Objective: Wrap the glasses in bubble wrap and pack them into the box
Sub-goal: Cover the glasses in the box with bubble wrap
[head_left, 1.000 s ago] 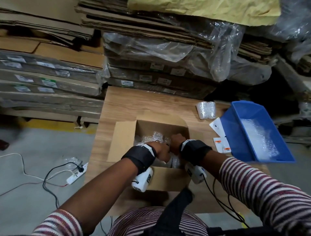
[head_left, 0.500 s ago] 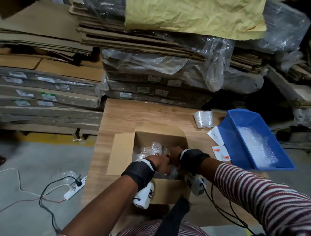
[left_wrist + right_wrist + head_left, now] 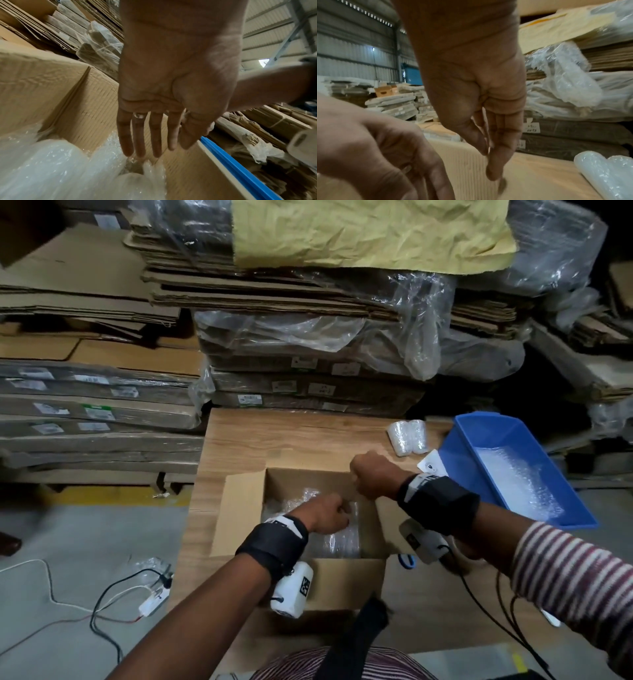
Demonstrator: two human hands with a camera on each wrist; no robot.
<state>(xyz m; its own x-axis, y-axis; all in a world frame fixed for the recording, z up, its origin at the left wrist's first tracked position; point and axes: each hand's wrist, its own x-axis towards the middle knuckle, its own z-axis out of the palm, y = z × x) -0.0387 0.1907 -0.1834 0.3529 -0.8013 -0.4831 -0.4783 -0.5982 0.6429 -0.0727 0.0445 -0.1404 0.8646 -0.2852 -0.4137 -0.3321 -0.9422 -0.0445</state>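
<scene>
sleeves [image 3: 565,570]: red-and-white striped, pushed up | wrist straps [image 3: 274,546]: black, white-patched | wrist cameras [image 3: 291,590]: white, below the straps, QR-marked | right cable [image 3: 479,604]: black

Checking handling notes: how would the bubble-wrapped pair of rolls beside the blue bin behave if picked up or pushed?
The wrapped pair looks like two cylinders lying side by side on the table, so a push would probably slide it, not roll it. The glossy wrap may be slippery. Any glass inside would be fragile.

Wooden table [image 3: 281,436]: open box [image 3: 346,577], wrapped glasses [image 3: 407,436], bin [image 3: 459,470] (blue).
</scene>
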